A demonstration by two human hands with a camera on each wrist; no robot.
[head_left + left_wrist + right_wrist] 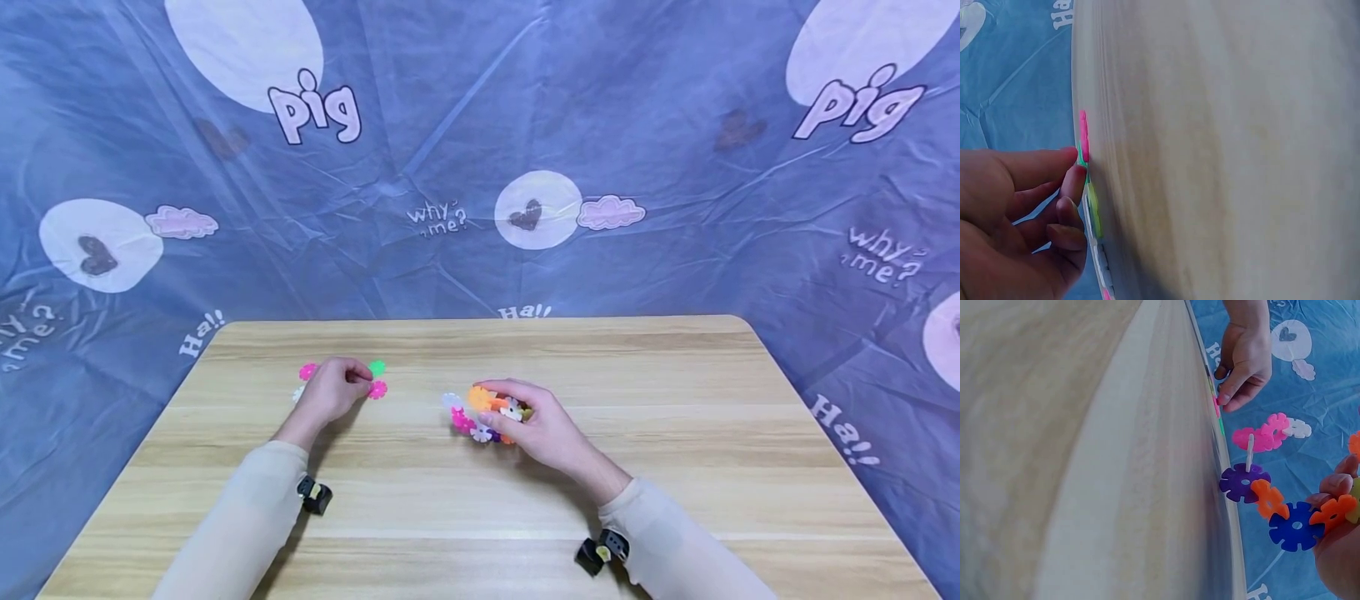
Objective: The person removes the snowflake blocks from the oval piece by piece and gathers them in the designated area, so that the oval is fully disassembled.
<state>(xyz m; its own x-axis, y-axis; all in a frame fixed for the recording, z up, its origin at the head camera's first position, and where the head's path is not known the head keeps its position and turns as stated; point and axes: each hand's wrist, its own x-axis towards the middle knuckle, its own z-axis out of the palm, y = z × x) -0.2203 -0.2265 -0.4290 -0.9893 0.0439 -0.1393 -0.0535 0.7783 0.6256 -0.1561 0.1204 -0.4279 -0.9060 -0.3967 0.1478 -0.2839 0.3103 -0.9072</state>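
My right hand grips a chain of interlocking flower-shaped plastic discs, with thumb and fingers round its orange and white part. In the right wrist view, a purple disc, a blue disc and linked pink discs hang from it, above the table. On the table's left side, my left hand pinches a loose flower-shaped disc between thumb and forefinger. A pink disc and a green disc are right at its fingertips; I cannot tell which is pinched.
Another pink disc and a white disc lie left of my left hand, partly covered by it. A yellow-green disc shows low in the left wrist view. The wooden table ends at a blue printed cloth.
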